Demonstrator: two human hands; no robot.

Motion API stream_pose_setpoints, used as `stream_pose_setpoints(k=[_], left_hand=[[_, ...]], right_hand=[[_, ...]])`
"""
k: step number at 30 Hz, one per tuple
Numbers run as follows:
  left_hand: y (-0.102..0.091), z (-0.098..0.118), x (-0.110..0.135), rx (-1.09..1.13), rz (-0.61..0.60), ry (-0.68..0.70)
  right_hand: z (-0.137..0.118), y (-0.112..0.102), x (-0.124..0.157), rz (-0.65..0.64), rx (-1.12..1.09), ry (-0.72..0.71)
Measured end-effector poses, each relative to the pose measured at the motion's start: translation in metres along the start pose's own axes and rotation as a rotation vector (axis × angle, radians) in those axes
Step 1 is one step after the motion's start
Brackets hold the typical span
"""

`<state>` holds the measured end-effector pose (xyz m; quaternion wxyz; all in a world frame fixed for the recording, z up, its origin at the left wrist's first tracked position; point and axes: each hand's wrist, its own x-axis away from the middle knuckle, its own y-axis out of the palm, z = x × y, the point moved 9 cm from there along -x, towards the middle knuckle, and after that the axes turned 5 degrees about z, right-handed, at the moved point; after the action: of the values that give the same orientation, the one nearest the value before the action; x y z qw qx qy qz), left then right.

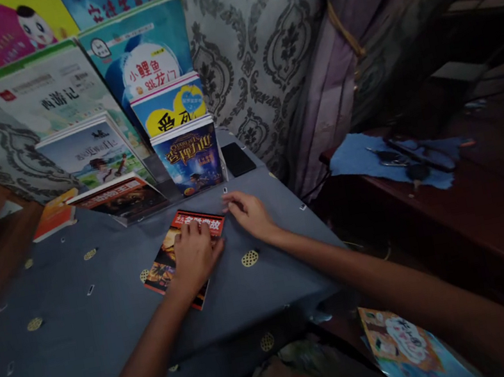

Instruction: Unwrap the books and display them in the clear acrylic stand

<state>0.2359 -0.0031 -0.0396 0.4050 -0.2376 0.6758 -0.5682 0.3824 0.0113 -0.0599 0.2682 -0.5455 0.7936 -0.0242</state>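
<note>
My left hand lies palm down on a red and black book, its fingers stretched over the cover. The book rests flat and slantwise on the table, partly hidden by that hand. Close to the book's upper right corner is my right hand, fingers loosely bent and nothing visible in them. Just beyond, a dark blue book stands upright at the front of a tiered stand. To its left leans a dark book with a red top, in the stand's lower row.
Taller picture books, among them a teal one, fill the stand's back rows. A black flat object lies right of it. An orange book is at left. Glasses and a blue cloth rest on a side surface; another book lies below.
</note>
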Motion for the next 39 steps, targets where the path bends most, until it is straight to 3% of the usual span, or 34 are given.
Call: stream_pose_setpoints(k=[4,10,24,29,32,39], left_hand=[[0.004,0.008,0.001,-0.103,-0.038,-0.01],[0.007,0.015,-0.001,-0.107,-0.091,-0.019],[0.003,0.017,-0.003,-0.1,-0.121,-0.015],[0.003,0.018,-0.001,-0.092,-0.117,-0.007],[0.004,0.018,0.001,-0.101,-0.107,0.01],[0.002,0.017,0.003,-0.077,-0.069,0.041]], right_hand=[[0.018,0.011,-0.013,0.004,0.015,0.031],[0.027,0.015,-0.009,-0.014,-0.065,0.086],[0.023,0.007,-0.003,0.015,-0.122,0.056],[0.01,0.001,-0.001,0.055,-0.109,-0.04],[-0.007,-0.001,0.004,0.039,-0.011,-0.122],[-0.019,0.015,0.012,-0.177,0.425,-0.139]])
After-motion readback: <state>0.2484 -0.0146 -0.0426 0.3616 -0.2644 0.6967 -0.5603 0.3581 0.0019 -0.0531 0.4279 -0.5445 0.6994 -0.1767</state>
